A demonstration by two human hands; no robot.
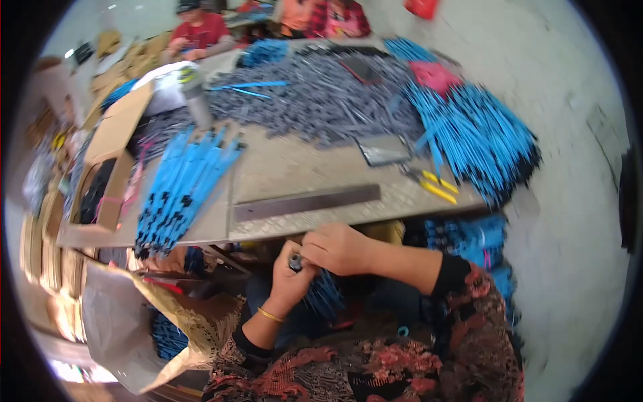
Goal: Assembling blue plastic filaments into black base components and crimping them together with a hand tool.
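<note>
Close together over my lap, just off the table's near edge, both hands are closed. My left hand (288, 281), with a yellow bangle at its wrist, is wrapped round a small dark piece with a grey round end (295, 262). My right hand (337, 248) presses against it from the right with bent fingers. What the right fingers pinch is hidden. Below the hands hang or lie thin blue strips (324, 293); I cannot tell whether they join the held piece. A dark flat metal bar (308, 202) lies on the table (281, 164) in front of me.
Bundled blue strips (187, 187) lie left, beside an open cardboard box (110, 181) and a bottle (195, 100). A heap of grey pieces (315, 94) covers the back. Right are yellow-handled pliers (432, 185), a phone-like slab (383, 151) and a blue strip pile (475, 141). People sit beyond.
</note>
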